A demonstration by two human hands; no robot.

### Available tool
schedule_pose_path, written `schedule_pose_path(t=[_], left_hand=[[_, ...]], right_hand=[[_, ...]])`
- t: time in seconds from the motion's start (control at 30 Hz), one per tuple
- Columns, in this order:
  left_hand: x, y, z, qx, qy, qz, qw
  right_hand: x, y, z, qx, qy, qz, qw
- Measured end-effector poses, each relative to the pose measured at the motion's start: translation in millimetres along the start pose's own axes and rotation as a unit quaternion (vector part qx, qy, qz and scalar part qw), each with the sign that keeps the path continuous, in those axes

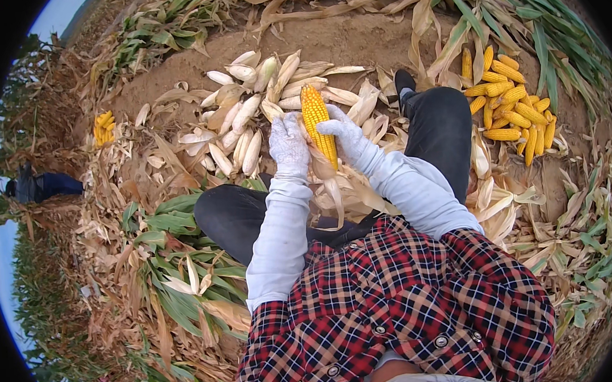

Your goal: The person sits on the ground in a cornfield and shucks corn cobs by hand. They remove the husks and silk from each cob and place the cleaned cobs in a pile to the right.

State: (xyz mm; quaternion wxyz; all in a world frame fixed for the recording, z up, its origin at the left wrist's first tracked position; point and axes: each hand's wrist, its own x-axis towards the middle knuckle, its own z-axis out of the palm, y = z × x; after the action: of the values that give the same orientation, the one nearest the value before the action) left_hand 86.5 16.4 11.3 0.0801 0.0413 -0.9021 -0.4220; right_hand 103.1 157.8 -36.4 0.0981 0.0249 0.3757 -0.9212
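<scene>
Between my two gloved hands stands a yellow ear of corn, its kernels bare and its tip pointing away from me. My left hand is closed at the ear's left side, on the pale husk that hangs peeled back below it. My right hand grips the ear from the right, thumb across the kernels. Both hands wear whitish gloves, with pale sleeves over the forearms. Just beyond my hands lies a heap of ears still in their dry husks.
A pile of bare yellow ears lies on the right, past my bent knee. Loose husks and green corn leaves cover the ground around me. Farther left are another small yellow pile and a person.
</scene>
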Motion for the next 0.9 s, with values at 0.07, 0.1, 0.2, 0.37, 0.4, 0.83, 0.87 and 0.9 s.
schedule_pose_path(t=[0.07, 0.1, 0.2, 0.37, 0.4, 0.83, 0.87, 0.9], left_hand=[[-1.9, -14.2, 5.4, -0.033, 0.040, 0.027, 0.998], [-3.5, -15.7, 8.1, -0.037, 0.041, 0.041, 0.998], [-9.1, -15.7, 16.2, -0.119, 0.030, 0.038, 0.992], [3.7, -17.5, -16.4, -0.404, 0.041, -0.177, 0.896], [5.3, -8.0, -29.5, -0.439, 0.062, -0.238, 0.864], [-18.3, 57.4, -19.4, 0.161, -0.216, 0.151, 0.951], [-24.7, 46.6, -15.9, 0.161, -0.165, 0.166, 0.959], [-25.2, 37.1, -12.2, 0.156, -0.150, 0.163, 0.963]], right_hand=[[4.5, 2.7, 2.6, 0.002, 0.013, 0.003, 1.000], [5.4, 6.1, 2.3, -0.052, 0.028, -0.006, 0.998], [5.3, 8.7, 1.5, -0.113, 0.075, -0.015, 0.991], [11.9, 2.8, -19.9, 0.099, 0.148, -0.012, 0.984], [15.8, -0.6, -27.1, 0.126, 0.157, -0.013, 0.980], [3.4, -11.9, -10.7, -0.004, 0.188, -0.020, 0.982], [-0.3, -13.9, -2.1, 0.006, 0.181, -0.019, 0.983], [-3.3, -15.0, 3.3, 0.021, 0.173, -0.019, 0.984]])
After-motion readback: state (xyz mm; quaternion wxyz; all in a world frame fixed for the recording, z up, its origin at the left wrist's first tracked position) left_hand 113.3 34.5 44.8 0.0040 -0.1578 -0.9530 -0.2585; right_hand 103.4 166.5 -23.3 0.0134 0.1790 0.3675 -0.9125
